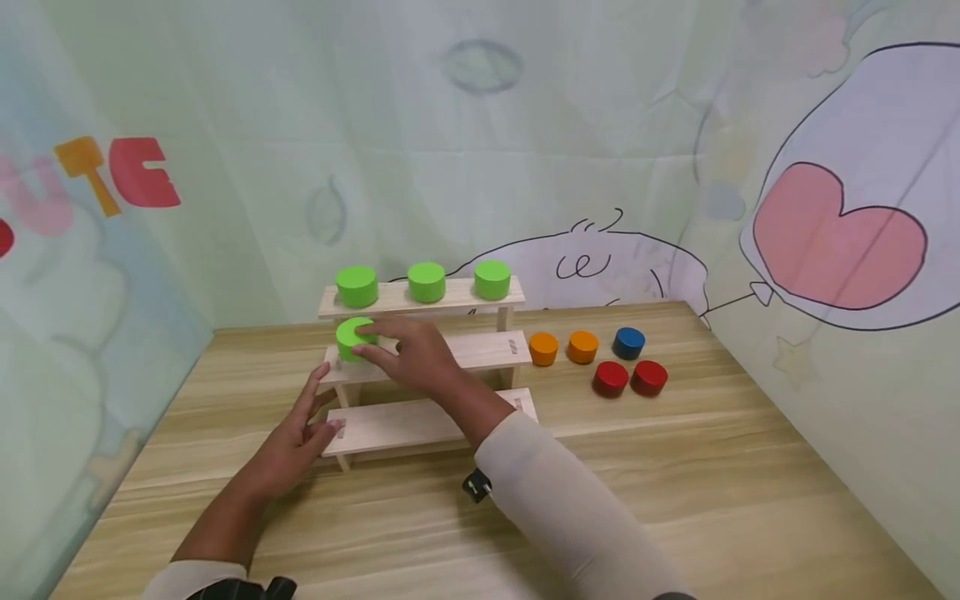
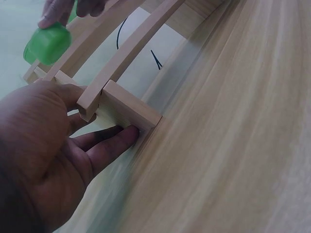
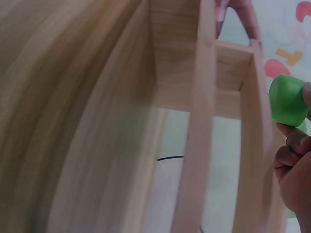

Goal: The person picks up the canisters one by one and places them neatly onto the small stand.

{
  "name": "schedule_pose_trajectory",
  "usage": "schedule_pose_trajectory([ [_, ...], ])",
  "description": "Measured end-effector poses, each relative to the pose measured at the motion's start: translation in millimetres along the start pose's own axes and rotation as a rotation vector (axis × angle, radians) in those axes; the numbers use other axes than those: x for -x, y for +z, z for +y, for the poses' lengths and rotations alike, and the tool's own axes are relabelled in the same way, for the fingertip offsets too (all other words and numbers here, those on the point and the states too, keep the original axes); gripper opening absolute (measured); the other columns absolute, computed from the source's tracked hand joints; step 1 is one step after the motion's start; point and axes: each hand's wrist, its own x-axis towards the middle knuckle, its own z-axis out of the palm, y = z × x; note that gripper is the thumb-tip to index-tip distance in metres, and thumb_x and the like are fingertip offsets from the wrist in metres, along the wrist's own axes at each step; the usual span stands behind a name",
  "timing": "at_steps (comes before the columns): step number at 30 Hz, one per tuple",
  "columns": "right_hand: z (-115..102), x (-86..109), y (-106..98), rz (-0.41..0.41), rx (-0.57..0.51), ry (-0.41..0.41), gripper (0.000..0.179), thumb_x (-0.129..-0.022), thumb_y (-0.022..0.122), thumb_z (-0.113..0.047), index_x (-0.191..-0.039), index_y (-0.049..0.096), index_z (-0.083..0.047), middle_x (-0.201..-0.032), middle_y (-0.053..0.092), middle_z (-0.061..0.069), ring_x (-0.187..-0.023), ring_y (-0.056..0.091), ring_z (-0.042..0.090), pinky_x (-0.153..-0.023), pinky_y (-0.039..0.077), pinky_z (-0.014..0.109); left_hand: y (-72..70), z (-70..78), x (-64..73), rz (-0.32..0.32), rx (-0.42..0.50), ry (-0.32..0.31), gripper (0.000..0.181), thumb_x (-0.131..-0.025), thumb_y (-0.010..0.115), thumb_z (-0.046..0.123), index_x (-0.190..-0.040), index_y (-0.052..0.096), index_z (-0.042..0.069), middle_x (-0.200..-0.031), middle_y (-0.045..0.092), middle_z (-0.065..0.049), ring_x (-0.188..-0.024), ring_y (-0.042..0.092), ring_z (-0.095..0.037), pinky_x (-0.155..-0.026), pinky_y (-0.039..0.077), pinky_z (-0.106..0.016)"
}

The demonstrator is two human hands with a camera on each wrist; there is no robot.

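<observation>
My right hand (image 1: 420, 354) pinches a green round block (image 1: 352, 337) between thumb and fingers, at the left end of the middle tier of a wooden three-tier stand (image 1: 408, 423). In the right wrist view that green block (image 3: 287, 99) shows at the right edge. My left hand (image 1: 288, 446) grips the stand's left end, its thumb on the bottom tier and a finger reaching up toward the middle one. The left wrist view shows its fingertips (image 2: 129, 136) against the side panel. Three more green blocks (image 1: 426, 282) are spaced along the top tier.
Right of the stand, on the wood-grain table (image 1: 675, 475), are two orange blocks (image 1: 543, 348), a blue block (image 1: 628, 342) and two red blocks (image 1: 611, 378). A printed cloth (image 1: 262, 167) with cartoon drawings hangs behind and along the sides.
</observation>
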Motion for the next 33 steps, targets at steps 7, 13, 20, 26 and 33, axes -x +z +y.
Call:
schedule_pose_trajectory([
  [7, 13.6, -1.5, 7.3, -0.007, -0.069, 0.012, 0.035, -0.100, 0.081, -0.027, -0.132, 0.080, -0.013, -0.138, 0.078, 0.003, -0.130, 0.074, 0.017, -0.080, 0.055, 0.013, -0.3, 1.5, -0.6, -0.003, -0.009, -0.004, 0.088, -0.117, 0.053, 0.025, -0.174, -0.011, 0.044, -0.173, 0.028, -0.039, -0.140, 0.059, -0.061, -0.100, 0.061, -0.044],
  [13, 13.2, -2.7, 8.2, -0.041, -0.071, 0.041, 0.035, -0.100, 0.081, -0.029, -0.132, 0.080, -0.014, -0.137, 0.079, 0.001, -0.132, 0.073, 0.015, -0.084, 0.056, 0.014, -0.2, 4.8, 0.2, -0.008, 0.000, 0.006, 0.088, -0.117, 0.054, 0.023, -0.175, -0.011, 0.039, -0.172, 0.028, -0.040, -0.140, 0.058, -0.061, -0.100, 0.060, -0.040],
  [20, 12.3, -2.7, 9.3, -0.079, -0.047, 0.071, 0.035, -0.101, 0.080, -0.033, -0.133, 0.080, -0.016, -0.137, 0.079, -0.003, -0.135, 0.071, 0.013, -0.104, 0.056, 0.021, -0.1, 3.8, -0.4, -0.015, -0.001, -0.021, 0.087, -0.118, 0.052, 0.025, -0.174, -0.012, 0.044, -0.174, 0.025, -0.038, -0.144, 0.053, -0.062, -0.105, 0.058, -0.057],
  [26, 13.0, -1.5, 11.0, -0.092, -0.004, 0.089, 0.037, -0.102, 0.078, -0.038, -0.135, 0.079, -0.021, -0.139, 0.077, -0.006, -0.136, 0.069, 0.010, -0.108, 0.055, 0.022, 0.2, 3.6, -0.7, -0.024, 0.009, -0.032, 0.086, -0.118, 0.051, 0.027, -0.173, -0.013, 0.047, -0.175, 0.022, -0.039, -0.145, 0.051, -0.064, -0.106, 0.056, -0.064],
  [33, 13.3, -1.0, 11.6, -0.078, 0.035, 0.051, 0.040, -0.101, 0.079, -0.037, -0.138, 0.078, -0.021, -0.144, 0.075, -0.001, -0.138, 0.069, 0.014, -0.113, 0.053, 0.025, 0.1, 5.0, -0.8, -0.016, -0.005, -0.037, 0.087, -0.118, 0.051, 0.028, -0.172, -0.013, 0.048, -0.174, 0.024, -0.038, -0.146, 0.051, -0.063, -0.109, 0.053, -0.065],
])
